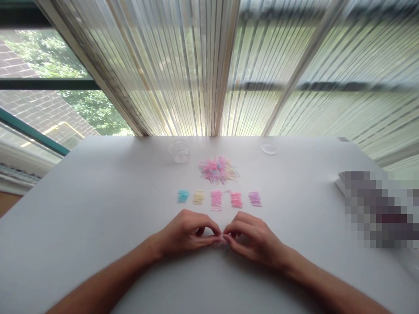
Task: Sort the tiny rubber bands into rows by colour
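Note:
My left hand [191, 231] and my right hand [253, 237] meet fingertip to fingertip near the front of the white table [108, 209]. Each has thumb and forefinger pinched together; whatever is between them is too small to make out. Just beneath the fingertips lies a small faint cluster of pinkish pieces [220, 245], partly covered. Beyond my hands, thin clip-like pieces lie in a row of colour groups: teal [183, 196], yellow [198, 197], light pink [216, 200], coral pink [236, 199] and purple [255, 199]. Behind them is a mixed pastel heap [218, 170] of similar pieces.
A clear round container [180, 152] stands at the back left, and a clear round lid [269, 148] lies at the back right. A blurred-out object [376, 209] sits by the right edge. Strip blinds [183, 65] and a window border the table's far side.

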`<control>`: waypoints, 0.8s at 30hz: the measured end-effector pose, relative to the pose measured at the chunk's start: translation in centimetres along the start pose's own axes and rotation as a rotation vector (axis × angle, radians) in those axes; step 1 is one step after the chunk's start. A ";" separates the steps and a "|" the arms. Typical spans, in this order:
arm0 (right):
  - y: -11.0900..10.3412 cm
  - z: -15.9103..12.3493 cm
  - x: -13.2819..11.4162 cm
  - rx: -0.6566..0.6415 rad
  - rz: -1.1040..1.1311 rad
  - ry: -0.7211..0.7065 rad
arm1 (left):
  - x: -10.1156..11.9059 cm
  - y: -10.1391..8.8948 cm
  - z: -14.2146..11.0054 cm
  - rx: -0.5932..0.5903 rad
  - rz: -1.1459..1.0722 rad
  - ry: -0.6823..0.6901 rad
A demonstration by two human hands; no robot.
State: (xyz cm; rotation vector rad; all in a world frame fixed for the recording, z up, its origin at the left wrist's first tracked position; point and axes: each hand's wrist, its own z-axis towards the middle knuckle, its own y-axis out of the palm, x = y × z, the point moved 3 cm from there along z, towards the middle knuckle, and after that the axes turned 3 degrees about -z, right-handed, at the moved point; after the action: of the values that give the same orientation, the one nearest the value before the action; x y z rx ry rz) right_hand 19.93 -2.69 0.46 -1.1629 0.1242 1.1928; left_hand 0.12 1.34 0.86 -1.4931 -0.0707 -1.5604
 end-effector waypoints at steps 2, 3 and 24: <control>0.0 0.0 0.0 0.009 -0.001 -0.006 | -0.1 0.0 0.0 -0.004 -0.022 -0.015; 0.0 0.0 0.0 0.011 0.000 -0.007 | -0.1 0.0 0.0 -0.003 -0.036 -0.026; -0.9 0.2 0.1 0.073 -0.061 -0.012 | -0.8 0.1 -0.3 -0.015 -0.077 -0.196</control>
State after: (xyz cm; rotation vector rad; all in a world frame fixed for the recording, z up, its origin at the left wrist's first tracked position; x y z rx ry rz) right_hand 20.54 -2.43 1.04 -1.0887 0.1212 1.1325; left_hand -0.15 1.56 0.11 -1.6686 -0.2322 -1.4729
